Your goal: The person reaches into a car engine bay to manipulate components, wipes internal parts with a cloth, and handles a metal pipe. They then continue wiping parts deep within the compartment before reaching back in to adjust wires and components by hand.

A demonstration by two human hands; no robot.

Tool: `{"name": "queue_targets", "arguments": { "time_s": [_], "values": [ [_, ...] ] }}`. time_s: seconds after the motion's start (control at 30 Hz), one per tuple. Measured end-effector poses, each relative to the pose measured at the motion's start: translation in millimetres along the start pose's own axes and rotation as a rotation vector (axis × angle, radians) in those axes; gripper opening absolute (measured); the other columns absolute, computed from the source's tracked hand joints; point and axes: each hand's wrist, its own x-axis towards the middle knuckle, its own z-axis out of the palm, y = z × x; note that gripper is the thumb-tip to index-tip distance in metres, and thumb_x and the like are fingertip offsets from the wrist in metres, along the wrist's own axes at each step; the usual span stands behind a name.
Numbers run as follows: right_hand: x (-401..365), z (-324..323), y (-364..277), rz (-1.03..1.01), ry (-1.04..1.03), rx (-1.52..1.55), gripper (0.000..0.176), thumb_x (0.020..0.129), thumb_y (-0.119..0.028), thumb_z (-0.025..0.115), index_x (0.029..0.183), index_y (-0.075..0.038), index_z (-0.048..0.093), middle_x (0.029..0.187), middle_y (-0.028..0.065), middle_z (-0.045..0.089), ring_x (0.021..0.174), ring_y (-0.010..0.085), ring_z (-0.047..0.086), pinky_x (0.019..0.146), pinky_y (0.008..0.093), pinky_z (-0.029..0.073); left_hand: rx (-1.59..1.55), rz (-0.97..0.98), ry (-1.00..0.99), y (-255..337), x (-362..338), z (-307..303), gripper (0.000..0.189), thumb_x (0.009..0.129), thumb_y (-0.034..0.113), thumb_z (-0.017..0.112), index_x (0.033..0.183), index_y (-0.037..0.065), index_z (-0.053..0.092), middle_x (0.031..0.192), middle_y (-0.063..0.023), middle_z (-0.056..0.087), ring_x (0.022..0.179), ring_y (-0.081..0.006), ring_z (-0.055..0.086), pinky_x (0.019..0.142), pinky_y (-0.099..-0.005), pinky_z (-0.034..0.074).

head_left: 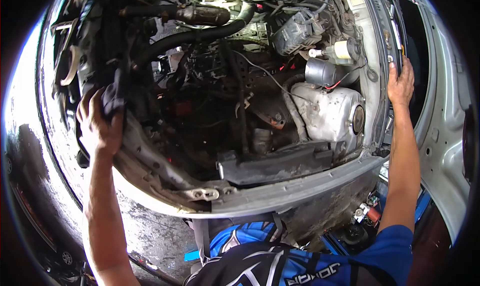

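At the front of the engine bay, my left hand [100, 126] curls around a dark, cloth-like piece [114, 97] lying against the front panel [155, 161]. Its thumb and fingers are on either side of that piece. Over on the right, my right hand [401, 86] lies at the cowl edge [380, 81] below the windshield. Its fingers bend over and the thumb is close to them; what they grip is hidden. Between my hands is the open engine bay with a silver-grey rounded housing [327, 111], a black cylinder [320, 72] and a long black plastic cover [275, 163].
A thick black hose [195, 38] crosses the far side of the bay, near a dark ribbed box [299, 32]. The fender rim [295, 188] runs along my front. Beside the open door [447, 116], tools and parts [367, 213] lie low down.
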Motion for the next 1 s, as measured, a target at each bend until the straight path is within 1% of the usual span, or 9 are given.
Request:
{"name": "queue_targets", "arguments": {
  "time_s": [0.03,0.2,0.3,0.37,0.43,0.67,0.8,0.87,1.0],
  "values": [
    [1,0,1,-0.004,-0.010,0.015,0.064,0.101,-0.049,0.050,0.145,-0.003,0.045,0.147,0.0231,0.046,0.138,0.0396,0.042,0.114,0.0470,0.034,-0.036,-0.025,-0.030,-3,-1,2,0.060,0.082,0.035,0.069,0.136,0.012,0.056,0.137,-0.0205,0.050,0.130,-0.0429,0.042,0.111,-0.0548,0.032],
    [14,-14,18,-0.025,-0.046,0.296,0.066,0.100,-0.049,0.050,0.146,-0.002,0.044,0.146,0.0252,0.046,0.138,0.0401,0.041,0.115,0.0485,0.031,-0.056,-0.035,-0.027,12,3,-12,0.054,0.081,0.032,0.070,0.130,0.013,0.059,0.137,-0.0192,0.051,0.127,-0.0426,0.045,0.109,-0.0512,0.038],
    [11,-83,-69,0.087,0.134,0.426,0.059,0.098,-0.037,0.063,0.140,0.001,0.048,0.140,0.0225,0.051,0.134,0.0345,0.047,0.113,0.0439,0.036,-0.082,-0.089,-0.047,16,3,-16,0.059,0.076,0.033,0.075,0.130,0.016,0.059,0.140,-0.0178,0.049,0.133,-0.0410,0.042,0.110,-0.0517,0.038],
    [-2,-97,-133,0.181,-0.185,0.820,0.043,0.095,-0.026,0.069,0.128,0.000,0.058,0.125,0.0148,0.063,0.116,0.0251,0.060,0.102,0.0379,0.047,-0.081,-0.093,-0.045,16,3,-16,0.060,0.075,0.033,0.076,0.131,0.016,0.059,0.141,-0.0171,0.049,0.133,-0.0407,0.041,0.110,-0.0515,0.038],
    [-1,-106,-211,-0.011,-0.429,0.776,0.031,0.094,-0.028,0.068,0.112,-0.003,0.069,0.108,0.0158,0.071,0.105,0.0262,0.067,0.092,0.0376,0.052,-0.080,-0.089,-0.040,16,3,-16,0.061,0.075,0.033,0.076,0.131,0.015,0.059,0.140,-0.0169,0.049,0.133,-0.0403,0.041,0.110,-0.0514,0.038],
    [-1,87,-333,-0.284,-1.015,0.418,0.032,0.094,-0.029,0.060,0.109,-0.003,0.072,0.115,0.0220,0.069,0.110,0.0378,0.065,0.095,0.0434,0.053,-0.057,-0.104,-0.048,16,4,-15,0.063,0.072,0.032,0.075,0.130,0.015,0.059,0.141,-0.0162,0.048,0.135,-0.0398,0.040,0.110,-0.0521,0.037],
    [-8,123,-354,-0.030,-1.255,0.234,0.033,0.090,-0.023,0.061,0.111,-0.001,0.072,0.125,0.0247,0.065,0.120,0.0374,0.061,0.100,0.0438,0.051,-0.045,-0.084,-0.062,19,6,-20,0.060,0.076,0.032,0.073,0.131,0.011,0.058,0.137,-0.0210,0.051,0.129,-0.0441,0.043,0.111,-0.0523,0.036],
    [-10,128,-362,-0.070,-1.351,0.114,0.032,0.087,-0.017,0.064,0.114,-0.001,0.072,0.127,0.0250,0.064,0.122,0.0395,0.060,0.101,0.0443,0.050,-0.047,-0.066,-0.063,17,7,-20,0.061,0.076,0.032,0.072,0.131,0.011,0.058,0.137,-0.0210,0.050,0.130,-0.0443,0.043,0.111,-0.0522,0.036],
    [-20,136,-359,0.016,-1.287,0.233,0.032,0.086,-0.014,0.066,0.116,-0.002,0.072,0.129,0.0246,0.063,0.124,0.0397,0.059,0.102,0.0459,0.050,-0.056,-0.096,-0.095,16,8,-20,0.066,0.071,0.031,0.075,0.131,0.013,0.058,0.140,-0.0201,0.048,0.133,-0.0434,0.040,0.111,-0.0528,0.036]
  ]
}}
